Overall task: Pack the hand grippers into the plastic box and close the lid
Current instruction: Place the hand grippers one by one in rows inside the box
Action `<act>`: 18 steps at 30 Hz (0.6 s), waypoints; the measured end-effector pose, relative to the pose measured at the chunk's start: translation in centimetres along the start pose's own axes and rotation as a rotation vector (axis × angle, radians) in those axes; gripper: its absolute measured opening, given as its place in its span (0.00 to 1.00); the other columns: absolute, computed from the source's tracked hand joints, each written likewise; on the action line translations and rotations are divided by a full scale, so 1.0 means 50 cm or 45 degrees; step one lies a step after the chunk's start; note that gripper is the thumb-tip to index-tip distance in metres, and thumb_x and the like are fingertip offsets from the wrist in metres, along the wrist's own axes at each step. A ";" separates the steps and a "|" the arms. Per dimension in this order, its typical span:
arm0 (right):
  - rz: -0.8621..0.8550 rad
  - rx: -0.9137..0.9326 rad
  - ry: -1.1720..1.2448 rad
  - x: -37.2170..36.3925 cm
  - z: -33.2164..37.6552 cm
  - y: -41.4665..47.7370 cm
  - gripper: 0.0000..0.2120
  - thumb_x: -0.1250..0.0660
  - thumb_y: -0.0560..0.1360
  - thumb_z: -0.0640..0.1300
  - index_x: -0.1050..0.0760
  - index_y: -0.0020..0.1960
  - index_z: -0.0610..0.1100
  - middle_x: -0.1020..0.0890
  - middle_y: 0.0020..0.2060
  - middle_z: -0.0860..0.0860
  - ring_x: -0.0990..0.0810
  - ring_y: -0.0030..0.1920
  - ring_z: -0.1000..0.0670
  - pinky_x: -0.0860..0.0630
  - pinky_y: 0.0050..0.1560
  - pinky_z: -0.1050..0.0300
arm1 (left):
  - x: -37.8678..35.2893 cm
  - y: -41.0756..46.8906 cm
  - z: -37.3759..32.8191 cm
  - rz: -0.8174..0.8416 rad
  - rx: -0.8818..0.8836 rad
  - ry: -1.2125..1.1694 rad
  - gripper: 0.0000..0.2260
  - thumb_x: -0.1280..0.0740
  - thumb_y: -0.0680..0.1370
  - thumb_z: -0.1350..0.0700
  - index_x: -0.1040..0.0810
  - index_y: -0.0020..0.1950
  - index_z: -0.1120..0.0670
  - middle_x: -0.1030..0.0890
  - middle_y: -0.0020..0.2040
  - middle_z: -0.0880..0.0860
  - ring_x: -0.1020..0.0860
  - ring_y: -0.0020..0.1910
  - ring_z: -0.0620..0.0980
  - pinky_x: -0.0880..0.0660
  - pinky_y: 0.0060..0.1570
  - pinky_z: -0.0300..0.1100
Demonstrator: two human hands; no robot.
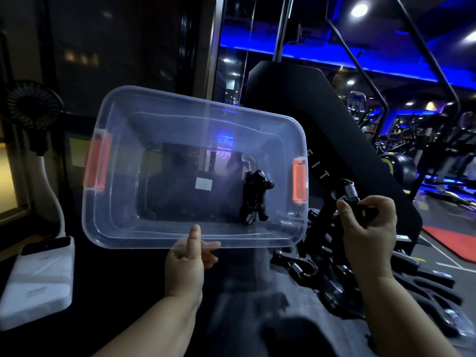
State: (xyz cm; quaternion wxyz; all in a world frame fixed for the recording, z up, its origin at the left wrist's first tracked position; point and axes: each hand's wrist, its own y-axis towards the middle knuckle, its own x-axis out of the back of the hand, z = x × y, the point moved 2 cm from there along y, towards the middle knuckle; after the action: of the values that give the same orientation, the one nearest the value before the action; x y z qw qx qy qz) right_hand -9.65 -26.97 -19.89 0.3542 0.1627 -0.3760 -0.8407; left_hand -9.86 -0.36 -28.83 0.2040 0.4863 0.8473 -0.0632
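- Hand gripper (253,197), black with a coil spring, seen from the head view lying inside the plastic box (123,150) at its right end, close to the right orange latch (298,180)
- Plastic box clear, open top tipped toward the camera; left orange latch (96,163) on the opposite short side, white label (204,183) on the bottom
- Left hand (186,258) holding the near long rim: one digit upright against the rim, another stretched along beneath it, the rest curled
- Right hand (365,228) just right of the box, fingers curled tight round a second hand gripper (351,195), spring end uppermost, outside the box and near the right latch
- Heap of further grippers (304,266), black, on the dark surface below the box's right corner
- White slab-shaped device (38,279) at far left, small black fan (31,106) above it; black gym machine (309,99) behind the box, blue-lit hall beyond
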 end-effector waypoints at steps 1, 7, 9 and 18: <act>0.005 0.009 0.056 -0.003 0.008 -0.005 0.09 0.30 0.69 0.51 0.31 0.43 0.59 0.27 0.47 0.45 0.27 0.45 0.50 0.29 0.50 0.59 | 0.000 -0.002 -0.002 -0.004 -0.004 0.004 0.18 0.40 0.80 0.50 0.27 0.35 0.60 0.16 0.30 0.51 0.26 0.22 0.43 0.29 0.30 0.40; 0.194 -0.011 0.365 -0.033 0.053 -0.022 0.11 0.31 0.74 0.43 0.24 0.51 0.58 0.22 0.50 0.47 0.26 0.46 0.48 0.30 0.49 0.48 | 0.001 -0.003 -0.001 0.011 0.011 0.017 0.19 0.40 0.80 0.49 0.24 0.32 0.57 0.16 0.32 0.53 0.25 0.23 0.45 0.28 0.31 0.41; 0.234 -0.034 0.420 -0.053 0.067 -0.024 0.10 0.32 0.76 0.39 0.23 0.52 0.53 0.20 0.49 0.46 0.25 0.45 0.50 0.30 0.48 0.52 | 0.001 -0.002 0.003 0.025 0.041 0.018 0.21 0.40 0.80 0.49 0.21 0.32 0.58 0.16 0.33 0.54 0.24 0.23 0.46 0.28 0.30 0.41; 0.412 -0.163 0.238 -0.183 0.067 -0.027 0.05 0.27 0.71 0.36 0.18 0.45 0.43 0.17 0.37 0.51 0.22 0.36 0.60 0.26 0.42 0.68 | 0.005 -0.005 -0.001 0.093 0.151 0.017 0.22 0.40 0.79 0.46 0.21 0.34 0.59 0.17 0.33 0.57 0.23 0.25 0.47 0.28 0.31 0.40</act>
State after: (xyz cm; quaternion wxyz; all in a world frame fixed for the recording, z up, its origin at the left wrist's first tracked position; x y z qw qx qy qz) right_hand -5.72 -18.03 -18.62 0.5277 0.1547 -0.3085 -0.7761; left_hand -10.18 -0.27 -28.92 0.1713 0.5286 0.8251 -0.1026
